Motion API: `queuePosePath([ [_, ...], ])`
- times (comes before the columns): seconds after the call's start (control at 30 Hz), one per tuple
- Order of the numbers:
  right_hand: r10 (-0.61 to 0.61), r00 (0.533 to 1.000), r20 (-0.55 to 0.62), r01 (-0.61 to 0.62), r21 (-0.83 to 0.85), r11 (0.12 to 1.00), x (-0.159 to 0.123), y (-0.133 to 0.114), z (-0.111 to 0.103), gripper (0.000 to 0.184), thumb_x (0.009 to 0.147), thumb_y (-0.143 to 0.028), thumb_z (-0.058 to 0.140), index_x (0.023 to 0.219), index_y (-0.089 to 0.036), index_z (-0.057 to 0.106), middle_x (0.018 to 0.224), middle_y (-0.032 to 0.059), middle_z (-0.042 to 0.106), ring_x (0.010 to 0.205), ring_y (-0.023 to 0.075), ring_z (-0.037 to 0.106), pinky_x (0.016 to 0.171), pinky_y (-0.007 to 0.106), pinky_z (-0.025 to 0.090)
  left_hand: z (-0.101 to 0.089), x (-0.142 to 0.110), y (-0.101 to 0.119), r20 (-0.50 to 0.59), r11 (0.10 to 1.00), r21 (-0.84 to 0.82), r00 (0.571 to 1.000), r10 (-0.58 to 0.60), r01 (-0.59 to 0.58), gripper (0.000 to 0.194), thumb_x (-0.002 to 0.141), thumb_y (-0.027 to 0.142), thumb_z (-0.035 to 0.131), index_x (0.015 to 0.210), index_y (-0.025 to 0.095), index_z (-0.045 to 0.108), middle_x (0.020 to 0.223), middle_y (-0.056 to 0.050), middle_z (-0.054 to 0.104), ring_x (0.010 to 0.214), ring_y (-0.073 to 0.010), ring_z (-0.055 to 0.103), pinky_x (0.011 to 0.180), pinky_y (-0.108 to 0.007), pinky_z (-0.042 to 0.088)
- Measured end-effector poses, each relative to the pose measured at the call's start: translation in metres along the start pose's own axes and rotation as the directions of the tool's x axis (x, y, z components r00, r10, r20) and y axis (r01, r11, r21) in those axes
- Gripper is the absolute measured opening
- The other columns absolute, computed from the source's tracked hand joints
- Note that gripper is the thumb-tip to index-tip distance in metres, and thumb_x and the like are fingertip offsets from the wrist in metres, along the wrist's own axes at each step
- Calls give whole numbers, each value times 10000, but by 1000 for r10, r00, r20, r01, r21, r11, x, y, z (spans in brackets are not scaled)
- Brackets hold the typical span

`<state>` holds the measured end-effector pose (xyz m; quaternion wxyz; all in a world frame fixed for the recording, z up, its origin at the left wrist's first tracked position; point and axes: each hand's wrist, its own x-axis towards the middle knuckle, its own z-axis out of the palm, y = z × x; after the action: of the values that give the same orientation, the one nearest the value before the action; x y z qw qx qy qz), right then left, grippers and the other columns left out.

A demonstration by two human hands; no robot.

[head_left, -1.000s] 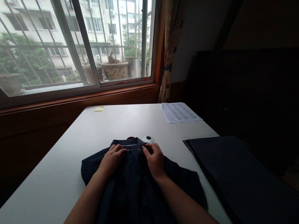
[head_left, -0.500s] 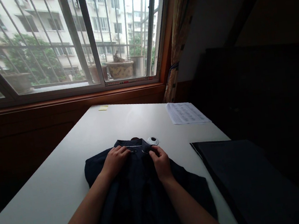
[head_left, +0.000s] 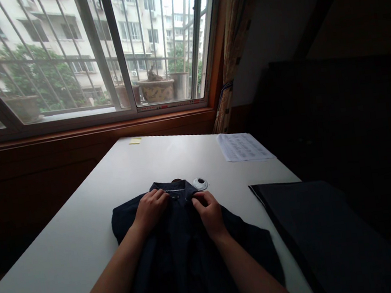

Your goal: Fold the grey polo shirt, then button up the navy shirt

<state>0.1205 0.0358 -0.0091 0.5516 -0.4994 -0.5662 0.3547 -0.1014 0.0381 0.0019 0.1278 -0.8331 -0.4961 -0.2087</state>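
Note:
A dark navy shirt [head_left: 181, 254] lies on the white table, its collar [head_left: 170, 187] at the far end and its sleeves spread to both sides. My left hand [head_left: 152, 208] rests at the left of the collar, fingers curled on the cloth. On the other side, my right hand [head_left: 208, 212] pinches the right collar edge between thumb and fingers. A small label shows inside the neck, between the hands. Just beyond the collar sit a white spool-like ring with a dark centre [head_left: 200, 183] and a dark round thing [head_left: 176, 180], partly hidden by the collar.
Dark folded fabric [head_left: 321, 226] covers the right side of the table [head_left: 67, 240]. Printed sheets [head_left: 244, 147] lie at the back right corner, and a yellow sticky note [head_left: 135, 141] at the back left. A barred window [head_left: 153, 41] stands behind, with a curtain [head_left: 229, 60] beside it.
Very little differs. The fingers of my right hand have shifted slightly left along the collar edge; my left hand stays nearly in place.

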Motion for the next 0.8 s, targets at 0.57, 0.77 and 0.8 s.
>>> queuePosePath([
  [0.57,-186,974,133,194,-49,980,-5,-10,-1,91,873,-259,648,888,-235,734,925,35,674,910,221,629,840,331,476,-4,-9,20,-194,947,-208,959,208,-247,129,1013,184,497,1086,182,604,889,-43,639,785,-168,584,726,-301,542],
  [0.77,-213,959,188,224,-36,974,-9,-17,0,92,885,-273,643,894,-244,730,924,38,659,908,219,623,852,333,481,-6,-7,27,-190,940,-219,956,222,-261,154,1022,176,462,1100,173,596,887,-52,626,781,-166,581,720,-308,554],
  [0.8,-222,952,212,235,-37,971,-9,-18,0,94,886,-272,641,890,-246,731,922,39,657,907,219,623,850,333,482,-6,-7,27,-194,941,-219,956,219,-260,156,1024,176,458,1103,173,592,887,-53,625,779,-165,580,716,-307,555],
])
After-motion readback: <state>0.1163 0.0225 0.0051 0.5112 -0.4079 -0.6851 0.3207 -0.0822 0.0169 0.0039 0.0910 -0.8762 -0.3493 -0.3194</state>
